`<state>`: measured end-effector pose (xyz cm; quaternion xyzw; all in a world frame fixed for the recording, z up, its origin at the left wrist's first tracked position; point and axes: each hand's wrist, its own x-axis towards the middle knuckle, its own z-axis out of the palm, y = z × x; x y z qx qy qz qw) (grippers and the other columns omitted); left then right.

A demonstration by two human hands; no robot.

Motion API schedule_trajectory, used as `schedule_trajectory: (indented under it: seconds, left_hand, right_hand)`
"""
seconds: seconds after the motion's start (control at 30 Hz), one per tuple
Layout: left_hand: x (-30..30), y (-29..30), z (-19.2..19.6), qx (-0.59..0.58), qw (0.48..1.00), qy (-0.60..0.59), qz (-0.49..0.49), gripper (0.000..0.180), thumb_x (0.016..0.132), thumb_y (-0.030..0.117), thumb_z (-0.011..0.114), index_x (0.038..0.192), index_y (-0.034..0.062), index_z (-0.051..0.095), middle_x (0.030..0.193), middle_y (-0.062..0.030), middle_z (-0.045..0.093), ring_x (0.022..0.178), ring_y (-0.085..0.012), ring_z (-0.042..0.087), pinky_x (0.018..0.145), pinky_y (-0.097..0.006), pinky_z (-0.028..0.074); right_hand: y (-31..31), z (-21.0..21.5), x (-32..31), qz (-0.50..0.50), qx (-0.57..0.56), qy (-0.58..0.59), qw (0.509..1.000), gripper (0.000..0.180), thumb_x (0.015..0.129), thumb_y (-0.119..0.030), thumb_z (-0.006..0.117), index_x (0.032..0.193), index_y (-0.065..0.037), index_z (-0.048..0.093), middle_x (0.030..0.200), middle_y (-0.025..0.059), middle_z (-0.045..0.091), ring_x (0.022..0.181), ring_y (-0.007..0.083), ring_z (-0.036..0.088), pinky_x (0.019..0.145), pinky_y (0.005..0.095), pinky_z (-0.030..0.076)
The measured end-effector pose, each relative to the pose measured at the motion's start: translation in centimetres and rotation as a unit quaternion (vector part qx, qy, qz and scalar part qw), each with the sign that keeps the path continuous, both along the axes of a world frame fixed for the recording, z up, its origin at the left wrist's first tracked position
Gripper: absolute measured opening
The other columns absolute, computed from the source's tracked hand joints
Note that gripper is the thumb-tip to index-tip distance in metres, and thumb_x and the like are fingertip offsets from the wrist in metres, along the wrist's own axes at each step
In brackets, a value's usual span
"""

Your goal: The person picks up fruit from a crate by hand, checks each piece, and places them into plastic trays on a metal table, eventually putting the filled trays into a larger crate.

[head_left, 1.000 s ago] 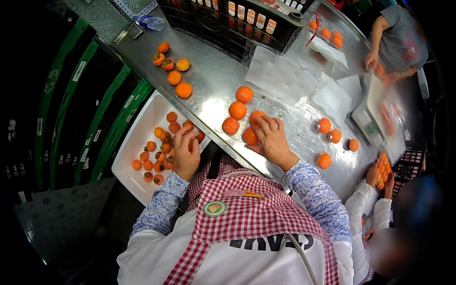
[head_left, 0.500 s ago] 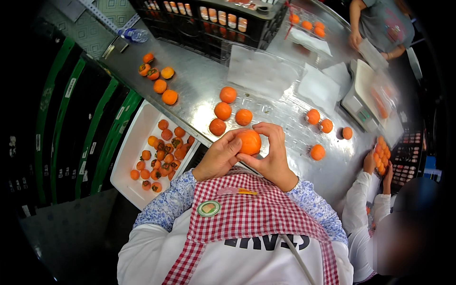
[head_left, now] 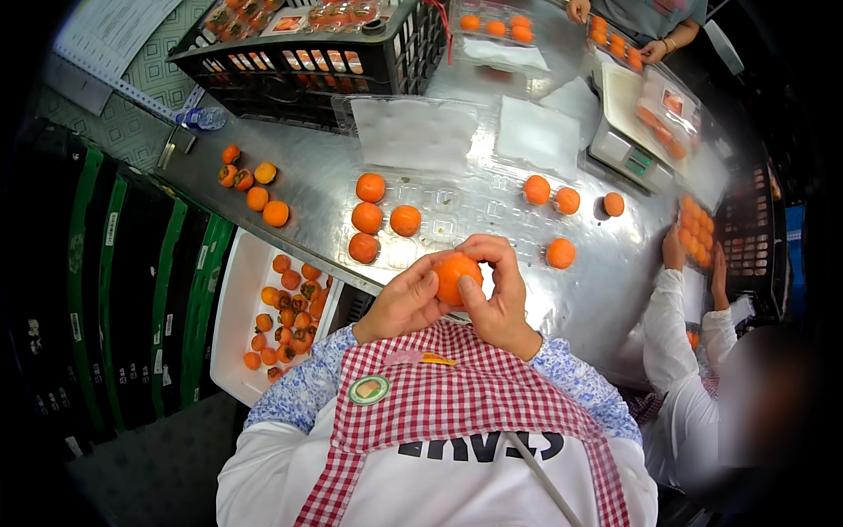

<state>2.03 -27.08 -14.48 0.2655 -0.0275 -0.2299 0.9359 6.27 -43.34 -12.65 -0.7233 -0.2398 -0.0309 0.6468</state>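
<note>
Between my two hands, just above the near edge of the metal table, I hold one orange persimmon (head_left: 458,277). My left hand (head_left: 399,299) grips it from the left, thumb on its side. My right hand (head_left: 500,303) has its thumb on the front and fingers curled over the top. Just beyond, a clear plastic tray (head_left: 452,215) with moulded pockets lies on the table, and several persimmons (head_left: 368,217) sit at its left end. More persimmons (head_left: 560,253) stand toward its right end.
Left of me is a white bin (head_left: 230,338) of persimmons, beside dark green-edged crates (head_left: 167,290). Loose persimmons (head_left: 257,198) lie at the table's left. A black crate (head_left: 386,66), a white scale (head_left: 615,145) and lined packs (head_left: 413,132) stand farther back. Two co-workers handle packs on the right.
The view has shifted, so the table's things appear farther left. Both hands still hold the persimmon; my right thumb has moved onto its front. The far co-worker now handles a filled fruit pack.
</note>
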Motion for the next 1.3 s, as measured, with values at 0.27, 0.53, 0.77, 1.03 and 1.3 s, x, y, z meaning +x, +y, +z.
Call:
schedule_trajectory:
  seconds: [0.27, 0.53, 0.77, 1.03, 1.3]
  left_hand:
    - [0.2, -0.5, 0.6, -0.015, 0.998, -0.029, -0.058, 0.056, 0.102, 0.031, 0.042, 0.145, 0.0001, 0.023, 0.138, -0.0187, 0.04, 0.128, -0.0277, 0.046, 0.107, -0.045, 0.039]
    - [0.1, -0.9, 0.5, 0.151, 0.987, -0.045, 0.041, 0.059, 0.094, 0.013, 0.059, 0.143, 0.0019, 0.028, 0.136, -0.0174, 0.044, 0.128, -0.0287, 0.045, 0.107, -0.043, 0.04]
    - [0.7, -2.3, 1.0, 0.283, 0.944, -0.128, 0.112, 0.069, 0.08, -0.008, 0.067, 0.14, 0.0021, 0.035, 0.136, -0.013, 0.045, 0.128, -0.023, 0.045, 0.108, -0.036, 0.037]
    - [1.2, -3.1, 1.1, 0.424, 0.86, -0.243, 0.146, 0.07, 0.077, -0.008, 0.07, 0.137, 0.0025, 0.037, 0.133, -0.0128, 0.047, 0.125, -0.0232, 0.048, 0.106, -0.036, 0.039]
    - [1.8, -3.2, 1.5, 0.515, 0.74, -0.386, 0.197, 0.063, 0.074, -0.004, 0.074, 0.13, 0.0046, 0.047, 0.127, -0.0152, 0.052, 0.121, -0.0266, 0.052, 0.102, -0.035, 0.043]
  right_hand:
    - [-0.9, 0.5, 1.0, -0.08, 0.096, 0.208, 0.97, 0.011, 0.098, -0.012, 0.05, 0.099, -0.002, 0.053, 0.092, 0.0064, 0.061, 0.083, 0.0121, 0.059, 0.077, 0.0255, 0.049]
    - [-5.3, -2.7, 0.7, -0.067, 0.034, 0.333, 0.94, 0.028, 0.102, -0.026, 0.047, 0.092, -0.002, 0.057, 0.085, 0.0052, 0.064, 0.074, 0.0099, 0.058, 0.071, 0.0242, 0.049]
    - [-6.8, -6.2, -3.5, 0.026, -0.067, 0.429, 0.9, 0.035, 0.1, -0.023, 0.049, 0.127, -0.002, 0.056, 0.112, 0.0079, 0.066, 0.092, 0.0135, 0.063, 0.081, 0.0268, 0.05]
    - [-10.1, -5.9, -5.7, 0.25, -0.167, 0.441, 0.846, 0.049, 0.101, -0.032, 0.044, 0.141, -0.003, 0.041, 0.139, 0.0187, 0.046, 0.127, 0.0293, 0.046, 0.11, 0.0345, 0.032]
    - [-11.7, -5.5, -6.4, 0.114, -0.253, 0.402, 0.873, 0.029, 0.095, -0.027, 0.059, 0.103, 0.0, 0.063, 0.099, 0.0155, 0.064, 0.091, 0.0268, 0.061, 0.08, 0.0362, 0.048]
